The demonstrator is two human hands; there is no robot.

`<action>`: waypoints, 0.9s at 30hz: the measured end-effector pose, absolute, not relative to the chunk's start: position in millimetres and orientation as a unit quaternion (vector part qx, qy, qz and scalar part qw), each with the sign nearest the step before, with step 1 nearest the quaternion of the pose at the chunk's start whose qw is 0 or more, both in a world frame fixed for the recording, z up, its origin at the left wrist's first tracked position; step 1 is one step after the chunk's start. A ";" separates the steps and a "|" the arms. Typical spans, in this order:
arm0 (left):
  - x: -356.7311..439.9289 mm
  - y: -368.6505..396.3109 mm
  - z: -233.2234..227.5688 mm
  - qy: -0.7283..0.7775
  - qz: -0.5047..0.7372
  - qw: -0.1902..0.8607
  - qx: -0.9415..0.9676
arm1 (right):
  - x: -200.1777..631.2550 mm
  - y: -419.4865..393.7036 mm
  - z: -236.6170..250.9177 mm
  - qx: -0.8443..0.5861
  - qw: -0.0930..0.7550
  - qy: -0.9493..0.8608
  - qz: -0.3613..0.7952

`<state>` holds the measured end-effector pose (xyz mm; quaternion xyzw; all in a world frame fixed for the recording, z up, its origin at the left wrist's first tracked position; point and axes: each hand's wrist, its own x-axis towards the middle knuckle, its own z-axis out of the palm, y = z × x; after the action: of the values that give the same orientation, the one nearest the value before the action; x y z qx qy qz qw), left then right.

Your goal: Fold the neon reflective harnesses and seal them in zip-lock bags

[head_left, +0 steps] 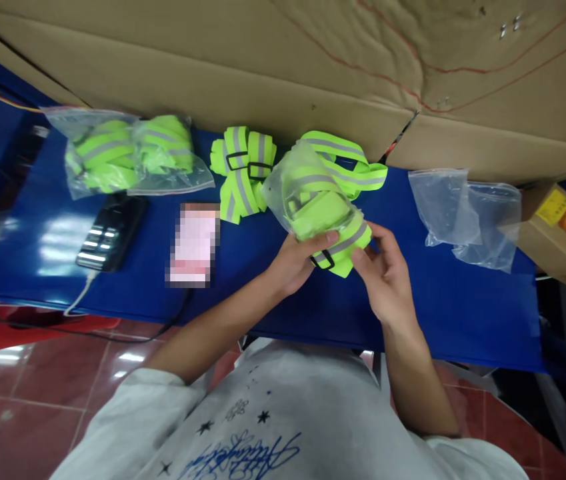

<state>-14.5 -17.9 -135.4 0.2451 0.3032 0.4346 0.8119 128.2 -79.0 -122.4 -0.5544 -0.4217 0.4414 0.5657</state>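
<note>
Both hands grasp: left hand point(299, 259) steadies clear bag point(297, 190) mouth | right hand point(385, 273) pinches folded reflective strap point(343, 245), half inside bag, table point(463, 307) centre | packed bags point(127, 155) at 10 o'clock, handy aside.

This looks like a small packing station in a workshop or stockroom. A blue desk point(437, 307) stands on a glossy red tiled floor point(37, 373), with large flattened cardboard sheets point(313, 60) leaning behind it from ten to two o'clock. The goods are many copies of one item: neon yellow reflective straps, some already sealed in clear bags point(127, 157) at ten o'clock, others lying loose and folded point(243, 170) at twelve. Empty clear bags point(467, 210) wait at two o'clock, just beside a small brown carton point(555, 230) at three. A black device with a white cable point(110, 233) lies on the desk at nine o'clock.
</note>
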 end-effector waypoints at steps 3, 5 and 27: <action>-13.5 -21.3 -136.0 0.301 0.426 0.813 0.258 | 126.6 -79.7 -122.6 -0.590 0.578 -0.398 0.400; -12.1 -23.9 -135.6 0.309 0.425 0.807 0.269 | 125.2 -78.7 -125.9 -0.610 0.579 -0.383 0.383; -11.7 -12.2 -139.4 0.329 0.447 0.802 0.221 | 122.0 -74.9 -138.0 -0.565 0.548 -0.447 0.426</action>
<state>-11.7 -12.2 -139.4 0.2209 0.3289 0.4467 0.8022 122.0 -74.9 -138.0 -0.5648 -0.4471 0.4258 0.5475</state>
